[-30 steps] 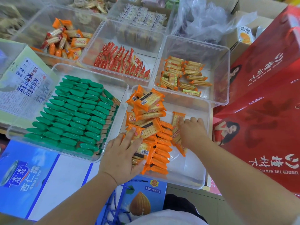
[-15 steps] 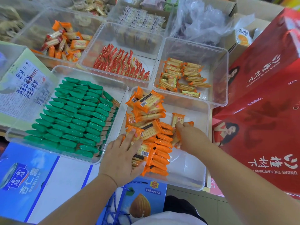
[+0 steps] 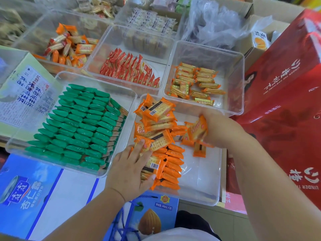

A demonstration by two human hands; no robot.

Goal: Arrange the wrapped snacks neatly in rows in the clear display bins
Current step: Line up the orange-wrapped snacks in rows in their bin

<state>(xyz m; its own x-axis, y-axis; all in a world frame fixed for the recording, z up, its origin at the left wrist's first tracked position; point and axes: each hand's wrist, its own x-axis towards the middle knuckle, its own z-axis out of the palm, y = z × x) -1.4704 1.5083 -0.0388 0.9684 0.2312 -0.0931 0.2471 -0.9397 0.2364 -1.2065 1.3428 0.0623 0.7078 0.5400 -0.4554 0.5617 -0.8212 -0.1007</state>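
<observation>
Nearest you, a blue almond-drink carton (image 3: 152,221) pokes out from under the front edge of the clear bin (image 3: 205,188) you are working in, and both stand on the surface. Your left hand (image 3: 130,173) lies over the near left part of that bin, fingers spread and almost straight, pressing on the orange cracker packets (image 3: 172,164). Its grip is open and holds nothing, and the thumb rests against the near side of the packets. Beside that hand the packets stand on edge in a tight row running away from you. Farther back several lie flat and crossed in a loose pile. Your right hand (image 3: 222,131) comes in from the right, its grip closed with fingers curled round a small bunch of packets (image 3: 198,131) over the middle of the bin. One more packet sits just below the bunch, and you cannot tell whether the hand has it. The right half of the bin's floor is bare. Just to the left, a second bin (image 3: 57,165) holds green packets (image 3: 78,126) in neat overlapping rows, with a printed carton (image 3: 26,94) at its far left side. Red gift boxes (image 3: 286,105) stand against the right side. Behind, one bin holds red packets (image 3: 130,70) on edge, and the bin to its right holds yellow-orange packets (image 3: 194,84) lying loose. Farthest back are more bins of mixed snacks and a crumpled clear plastic bag (image 3: 212,23).
</observation>
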